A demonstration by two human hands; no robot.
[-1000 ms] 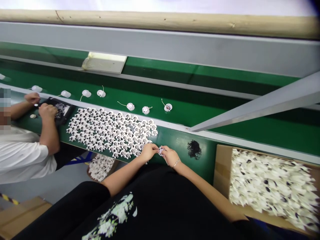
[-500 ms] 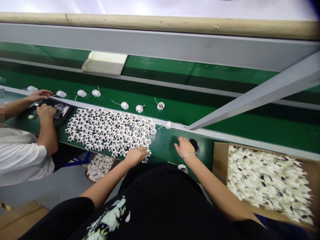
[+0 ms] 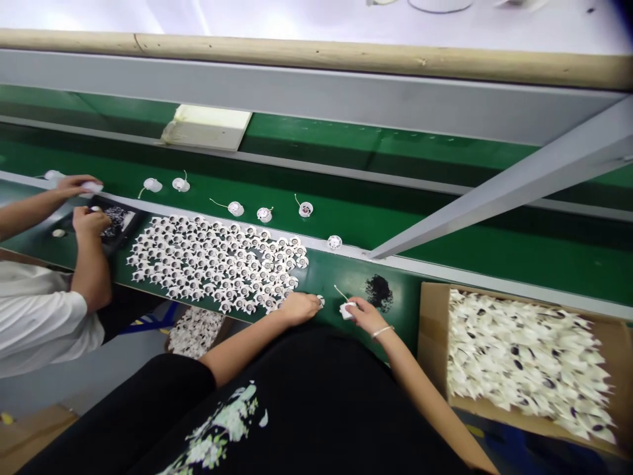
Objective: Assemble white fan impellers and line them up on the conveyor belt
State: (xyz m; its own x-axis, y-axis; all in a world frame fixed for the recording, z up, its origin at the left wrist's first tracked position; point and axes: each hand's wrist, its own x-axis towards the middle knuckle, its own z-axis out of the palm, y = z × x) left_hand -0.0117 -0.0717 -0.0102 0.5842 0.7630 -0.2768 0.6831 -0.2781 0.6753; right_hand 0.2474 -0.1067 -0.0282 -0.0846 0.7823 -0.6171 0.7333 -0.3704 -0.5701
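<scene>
At the far left, a co-worker in a white sleeve (image 3: 42, 320) has 1 hand (image 3: 72, 187) on a white cup-shaped part (image 3: 92, 187) and the other hand (image 3: 88, 223) at a black tray (image 3: 117, 243) of tiny black and white pieces. Beneath the near edge of the green workbench (image 3: 339, 274), a heap of white pieces (image 3: 196, 331) shows. On the workbench, a broad array of white bladed parts with grey round centres (image 3: 216, 264) reaches from the near edge almost to the far edge; beyond that edge, 5 white cups with thin cords (image 3: 235, 209) are spread along a green strip (image 3: 212, 175).

The person's left hand (image 3: 301, 308), near the workbench's near edge, has its fingers closed on a small white part (image 3: 321, 301), mostly hidden. A white round cup (image 3: 334, 242) sits at the far edge. The right hand (image 3: 366, 315) is clamped on a white cup-shaped piece with a pale cord (image 3: 347, 310), over the near half. Just beyond that hand lies a loose black pile (image 3: 379, 292). At the right, a brown cardboard box (image 3: 434, 330) holds many off-white pointed pieces (image 3: 527, 363).
</scene>
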